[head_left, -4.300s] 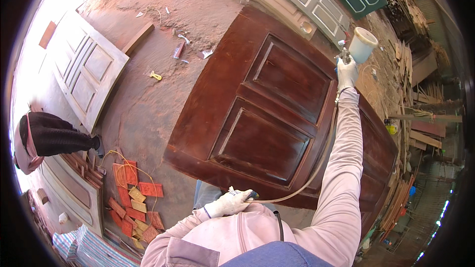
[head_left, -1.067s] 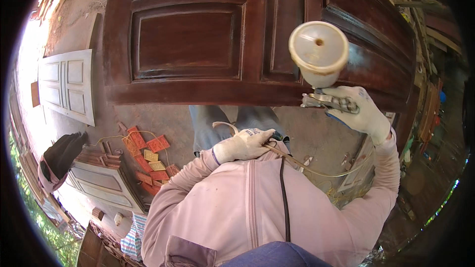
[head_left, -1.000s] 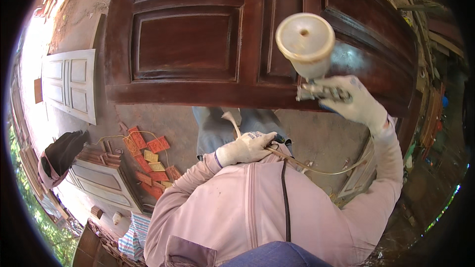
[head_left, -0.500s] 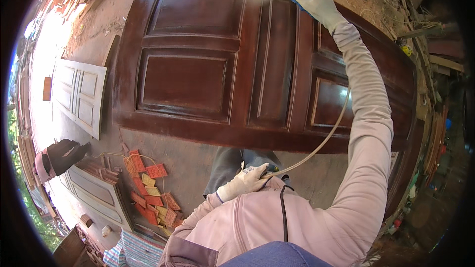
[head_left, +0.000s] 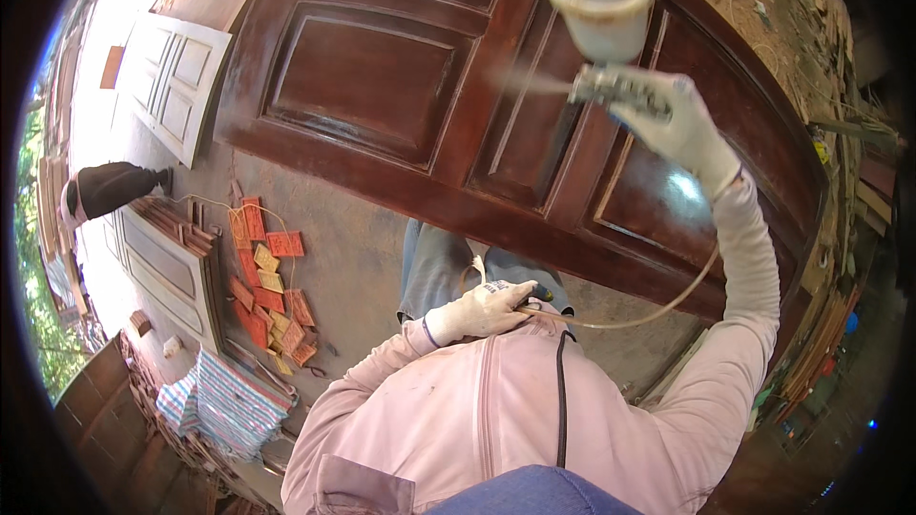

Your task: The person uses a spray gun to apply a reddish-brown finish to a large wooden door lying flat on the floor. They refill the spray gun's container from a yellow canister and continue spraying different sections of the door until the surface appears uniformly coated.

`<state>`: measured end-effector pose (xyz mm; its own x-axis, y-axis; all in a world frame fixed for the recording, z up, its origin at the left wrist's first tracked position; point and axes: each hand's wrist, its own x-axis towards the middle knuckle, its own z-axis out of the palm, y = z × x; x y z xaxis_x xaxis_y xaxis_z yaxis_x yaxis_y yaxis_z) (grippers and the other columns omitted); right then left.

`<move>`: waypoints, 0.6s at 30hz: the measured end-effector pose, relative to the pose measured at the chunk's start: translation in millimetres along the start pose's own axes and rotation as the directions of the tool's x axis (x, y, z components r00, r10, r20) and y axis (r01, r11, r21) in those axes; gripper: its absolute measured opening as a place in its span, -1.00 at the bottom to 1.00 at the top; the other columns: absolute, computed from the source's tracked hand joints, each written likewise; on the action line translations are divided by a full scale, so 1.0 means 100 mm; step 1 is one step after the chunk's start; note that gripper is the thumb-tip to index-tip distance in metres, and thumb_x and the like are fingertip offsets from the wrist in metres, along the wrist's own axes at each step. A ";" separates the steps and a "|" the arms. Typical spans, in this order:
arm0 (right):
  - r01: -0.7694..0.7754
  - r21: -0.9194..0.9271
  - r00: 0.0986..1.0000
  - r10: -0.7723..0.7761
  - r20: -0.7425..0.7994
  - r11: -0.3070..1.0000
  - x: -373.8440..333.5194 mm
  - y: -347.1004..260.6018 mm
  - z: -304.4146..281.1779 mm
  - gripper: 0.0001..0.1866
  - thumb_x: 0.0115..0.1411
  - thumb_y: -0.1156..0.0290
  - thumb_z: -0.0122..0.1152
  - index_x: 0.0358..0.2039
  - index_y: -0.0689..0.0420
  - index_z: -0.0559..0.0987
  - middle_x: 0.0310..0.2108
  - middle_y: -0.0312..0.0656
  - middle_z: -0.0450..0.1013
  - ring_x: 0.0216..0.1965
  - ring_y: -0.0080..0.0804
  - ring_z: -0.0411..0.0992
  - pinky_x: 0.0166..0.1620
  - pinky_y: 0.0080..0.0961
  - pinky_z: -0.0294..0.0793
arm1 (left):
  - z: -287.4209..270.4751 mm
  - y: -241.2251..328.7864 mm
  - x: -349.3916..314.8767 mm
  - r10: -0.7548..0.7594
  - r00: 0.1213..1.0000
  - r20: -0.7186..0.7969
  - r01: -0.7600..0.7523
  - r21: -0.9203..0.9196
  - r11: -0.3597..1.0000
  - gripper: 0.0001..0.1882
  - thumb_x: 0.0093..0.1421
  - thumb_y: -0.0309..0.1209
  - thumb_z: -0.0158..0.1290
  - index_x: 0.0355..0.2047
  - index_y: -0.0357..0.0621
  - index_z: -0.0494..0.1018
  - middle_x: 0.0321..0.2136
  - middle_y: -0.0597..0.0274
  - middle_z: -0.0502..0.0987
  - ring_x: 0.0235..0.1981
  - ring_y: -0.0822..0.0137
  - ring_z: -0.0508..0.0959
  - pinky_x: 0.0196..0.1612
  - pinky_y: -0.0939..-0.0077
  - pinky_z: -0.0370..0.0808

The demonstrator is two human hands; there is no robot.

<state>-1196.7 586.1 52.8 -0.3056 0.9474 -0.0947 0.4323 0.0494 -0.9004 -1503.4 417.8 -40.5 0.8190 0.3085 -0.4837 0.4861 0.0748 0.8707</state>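
Observation:
A large dark reddish-brown panelled wooden door (head_left: 448, 176) lies in front of me, glossy in places. Over its right part my right hand (head_left: 682, 129), in a white glove, is closed round a spray gun (head_left: 615, 91). A white paint cup (head_left: 601, 24) sits on top of the gun, and a pale mist leaves the nozzle toward the left. Close to my waist, my gloved left hand (head_left: 482, 313) grips the pale air hose (head_left: 620, 326), which curves up along my right arm toward the gun.
Left of the door, a pale panelled door (head_left: 172, 86) leans at a slant. Several red and yellow carved blocks (head_left: 267, 277) lie on the floor. Another person (head_left: 114, 189) bends at far left by stacked panels (head_left: 167, 272). A striped sheet (head_left: 224, 405) lies lower left; scrap wood lines the right.
My right hand has come nearer and lower with the spray gun, bringing its cup into full view. The view has turned, and my left hand stays on the hose at my waist.

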 end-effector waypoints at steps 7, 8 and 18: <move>-0.278 0.268 0.906 0.160 0.391 0.922 -0.34 -0.17 0.06 -0.57 0.27 0.65 0.15 0.17 0.25 0.48 -0.03 -0.15 0.59 0.04 -0.46 0.53 0.14 -0.51 0.49 | 0.10 0.30 0.16 0.037 0.999 -0.020 -0.038 -0.013 0.999 -0.53 0.22 -0.29 0.08 0.10 -0.26 0.38 -0.34 -0.17 0.59 -0.28 -0.10 0.61 -0.22 0.13 0.53; -0.171 0.231 0.946 0.094 0.309 0.958 -0.27 -0.02 0.03 -0.56 0.27 0.64 0.16 0.18 0.25 0.47 -0.03 -0.16 0.60 0.04 -0.46 0.53 0.15 -0.51 0.49 | 0.27 0.10 0.16 0.137 0.975 -0.173 -0.122 0.091 0.988 -0.51 0.22 -0.27 0.11 0.10 -0.27 0.38 -0.35 -0.14 0.60 -0.29 -0.07 0.62 -0.23 0.15 0.53; -0.177 -0.460 0.937 0.005 -0.350 0.870 1.06 0.85 -1.06 -0.59 0.20 0.20 0.29 0.06 -0.05 0.62 -0.07 -0.18 0.61 -0.09 -0.27 0.58 0.00 -0.39 0.52 | 0.25 0.01 0.31 0.050 0.982 -0.183 -0.030 0.109 0.994 -0.44 0.27 -0.24 0.11 0.18 -0.31 0.31 -0.25 -0.13 0.61 -0.25 -0.07 0.62 -0.15 0.13 0.52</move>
<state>-1102.5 723.9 11.6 0.0128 0.9984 0.0550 0.8207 0.0209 -0.5710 -1469.8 404.3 -57.1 0.7729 0.4798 -0.4153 0.4913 -0.0382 0.8701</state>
